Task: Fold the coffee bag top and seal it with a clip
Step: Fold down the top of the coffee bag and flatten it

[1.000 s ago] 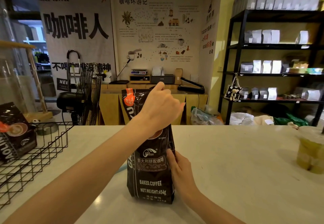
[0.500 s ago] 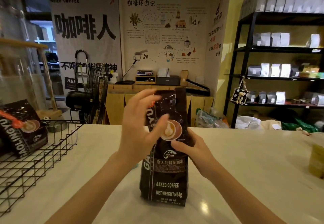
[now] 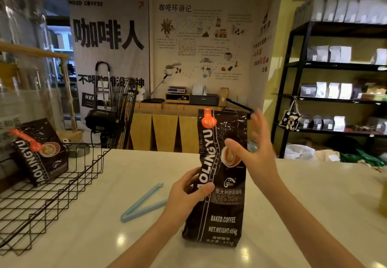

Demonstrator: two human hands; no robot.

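Note:
A tall black coffee bag [image 3: 222,184] with white lettering and an orange tab at its top stands upright on the white counter [image 3: 314,204], its top unfolded. My left hand [image 3: 186,194] grips the bag's left side at mid-height. Beside the bag's upper right part is my right hand [image 3: 254,152], fingers spread, holding nothing, its thumb near the cup picture. A light blue clip [image 3: 142,204] lies open in a V on the counter, left of the bag and just left of my left hand.
A black wire basket [image 3: 52,194] sits at the counter's left and holds a second black coffee bag [image 3: 41,152] sealed with an orange clip. A glass jar [image 3: 21,58] stands behind it. A yellowish cup [image 3: 383,200] is at the right edge. Shelves fill the background.
My left hand dropped from the bag's upper front to grip its left side. My right hand let go of the bag's middle and rose, fingers apart. The blue clip is now visible.

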